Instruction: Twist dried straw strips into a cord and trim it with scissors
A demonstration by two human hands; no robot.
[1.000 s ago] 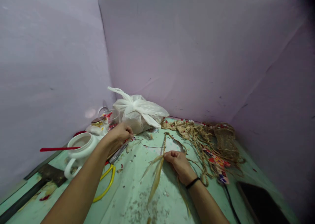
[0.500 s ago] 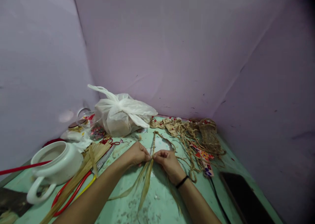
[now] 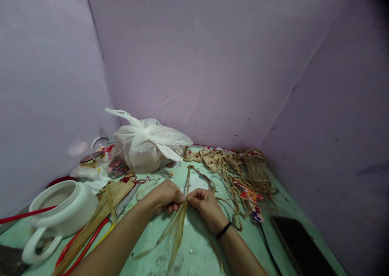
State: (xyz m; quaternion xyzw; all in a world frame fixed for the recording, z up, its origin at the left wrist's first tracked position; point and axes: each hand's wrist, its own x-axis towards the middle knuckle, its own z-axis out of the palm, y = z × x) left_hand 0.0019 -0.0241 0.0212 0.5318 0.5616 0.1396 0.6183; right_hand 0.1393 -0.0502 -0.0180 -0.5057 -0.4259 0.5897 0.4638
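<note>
Fingertips are hiding the exact point where the braid (image 3: 188, 182) is meeting its loose strips (image 3: 180, 225); both hands are closing there, left hand (image 3: 168, 197) and right hand (image 3: 206, 207) each pinching the braid between thumb and fingers. It is lying midway across the worktop (image 3: 200, 249), its far end bending right. The frame is cutting off both forearms, a dark slab (image 3: 299, 243) by the right edge and a dark object (image 3: 9, 260) at the near left corner; the white bag (image 3: 146, 146) is concealing most of its contents. Counting: one white pot (image 3: 83, 207) is standing near the left edge, one red stick (image 3: 27, 214) projecting from its mouth; one bag is sitting at the far edge; the tangled cords (image 3: 227, 168) toward the far right corner are defying a count. The pale green worktop is showing dark stains, and pale lilac walls (image 3: 182, 65) are enclosing it behind and at both sides.
</note>
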